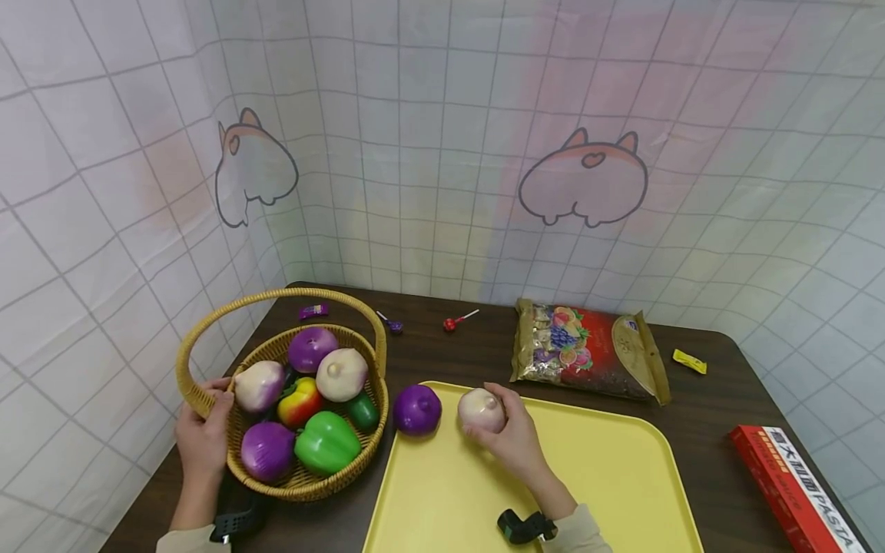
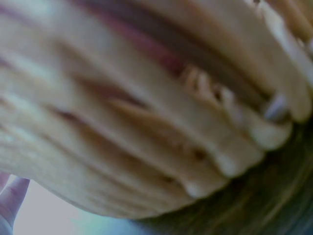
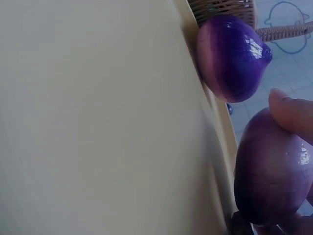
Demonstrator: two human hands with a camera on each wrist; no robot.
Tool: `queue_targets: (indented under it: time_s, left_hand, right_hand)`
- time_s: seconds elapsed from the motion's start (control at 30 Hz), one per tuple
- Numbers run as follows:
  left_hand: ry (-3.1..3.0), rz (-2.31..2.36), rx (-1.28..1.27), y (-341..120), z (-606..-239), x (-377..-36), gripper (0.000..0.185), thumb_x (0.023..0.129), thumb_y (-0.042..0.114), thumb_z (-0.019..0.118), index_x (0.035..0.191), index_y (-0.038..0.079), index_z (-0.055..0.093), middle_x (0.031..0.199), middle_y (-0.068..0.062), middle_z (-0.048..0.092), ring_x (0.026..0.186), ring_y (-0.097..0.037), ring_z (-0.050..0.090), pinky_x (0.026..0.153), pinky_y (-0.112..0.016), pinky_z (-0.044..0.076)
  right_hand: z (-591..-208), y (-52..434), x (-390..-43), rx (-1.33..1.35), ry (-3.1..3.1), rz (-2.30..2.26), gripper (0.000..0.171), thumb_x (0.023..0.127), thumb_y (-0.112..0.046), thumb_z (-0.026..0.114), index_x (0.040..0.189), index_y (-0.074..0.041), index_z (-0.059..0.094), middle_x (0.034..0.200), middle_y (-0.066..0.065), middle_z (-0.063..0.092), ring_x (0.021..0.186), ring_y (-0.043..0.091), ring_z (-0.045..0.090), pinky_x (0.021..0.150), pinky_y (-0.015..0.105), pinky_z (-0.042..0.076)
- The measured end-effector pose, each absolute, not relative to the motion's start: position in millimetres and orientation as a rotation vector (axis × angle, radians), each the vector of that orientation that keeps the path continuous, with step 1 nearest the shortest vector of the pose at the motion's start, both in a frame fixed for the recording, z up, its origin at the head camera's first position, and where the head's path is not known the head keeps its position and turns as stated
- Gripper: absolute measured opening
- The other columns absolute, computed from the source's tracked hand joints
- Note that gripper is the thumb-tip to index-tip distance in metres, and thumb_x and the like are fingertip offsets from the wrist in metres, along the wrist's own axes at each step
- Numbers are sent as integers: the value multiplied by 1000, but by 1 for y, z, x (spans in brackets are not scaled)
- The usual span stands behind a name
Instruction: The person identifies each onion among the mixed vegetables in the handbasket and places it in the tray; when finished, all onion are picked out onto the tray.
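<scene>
My left hand (image 1: 204,430) grips the rim of the wicker basket (image 1: 314,491) at its left side, by the foot of the handle; the basket's weave (image 2: 122,122) fills the left wrist view. In the basket lie purple onions (image 1: 268,452), white-and-purple onions (image 1: 259,386), a green bell pepper (image 1: 328,443), a red-yellow pepper (image 1: 300,402) and a dark green vegetable (image 1: 362,412), partly hidden. Over the tray's far left part, my right hand (image 1: 515,442) holds a pale white-and-purple onion (image 1: 480,411) between thumb and fingers. Left of it, a purple onion (image 1: 418,410) sits at the tray's corner.
The yellow tray (image 1: 608,476) lies right of the basket on a dark table (image 1: 415,361). Behind stand a candy bag (image 1: 588,349), a red lollipop (image 1: 451,324), a purple lollipop (image 1: 395,326) and small wrapped candies (image 1: 690,362). A red pasta box (image 1: 795,488) lies at right.
</scene>
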State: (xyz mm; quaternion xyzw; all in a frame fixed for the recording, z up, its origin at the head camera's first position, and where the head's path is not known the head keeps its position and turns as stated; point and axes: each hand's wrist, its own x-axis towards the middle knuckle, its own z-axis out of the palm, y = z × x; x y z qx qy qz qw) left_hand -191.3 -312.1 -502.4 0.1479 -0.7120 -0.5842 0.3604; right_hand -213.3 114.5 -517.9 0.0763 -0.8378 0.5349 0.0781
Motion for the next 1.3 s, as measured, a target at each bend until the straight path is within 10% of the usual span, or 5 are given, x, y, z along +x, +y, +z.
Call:
queue_targets:
  time_s: [1.3]
  left_hand:
    - [-1816, -1505, 365, -311, -504, -192, 16, 93, 6, 59, 90, -10, 57, 98, 15, 64, 94, -2, 56, 78, -13, 38]
  right_hand:
    - [-523, 112, -209, 439, -2578, 1577, 79, 70, -19, 89, 138, -11, 49, 137, 11, 51, 120, 31, 54, 97, 47, 45]
